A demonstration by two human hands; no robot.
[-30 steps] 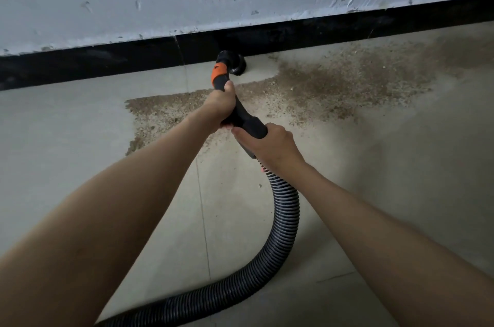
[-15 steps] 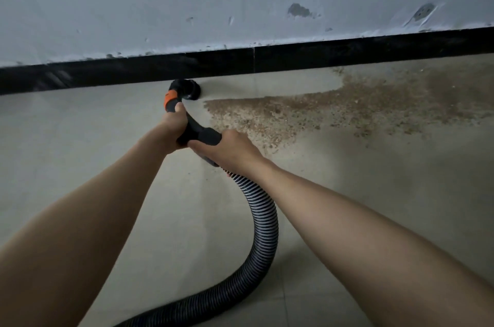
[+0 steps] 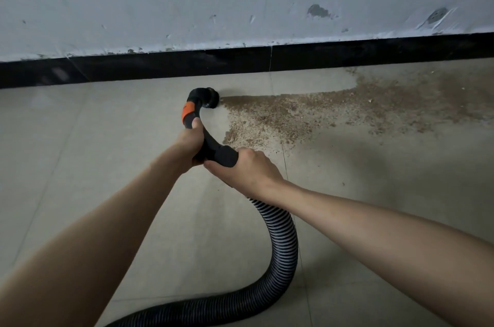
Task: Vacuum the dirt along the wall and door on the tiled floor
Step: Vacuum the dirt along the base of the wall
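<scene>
Curving up from the bottom edge across the tiled floor [image 3: 80, 166], ribbed black hose [image 3: 283, 241] ran under the right forearm to the curved black handle [image 3: 213, 151]. Gripped that handle with both hands, close together and nearly touching: right hand [image 3: 246, 169] curled round the thick cuff where hose met handle, left hand [image 3: 188, 143] wrapped round the narrower bend just ahead, thumb up against the orange band [image 3: 188, 112]. Kept the same two-handed hold as half a second before and a second before.

Beyond the left hand, round black nozzle [image 3: 209, 98] sat down on the tile, mouth turned right and touching the left tip of the dirt [image 3: 334, 110]. Half a second before, stood further left in view, with a bare gap between nozzle and dirt edge; a second before, stood amid the brown grit with dirt on both sides. Left of the nozzle now, only bare tile.

Spread rightward from the nozzle as a brown granular patch, widening toward the right edge of view, with a cleaner strip between its upper edge and the black skirting [image 3: 160, 65]. Behind the skirting, pale scuffed wall [image 3: 187, 0] with two grey chipped spots at upper right. No door in view.
</scene>
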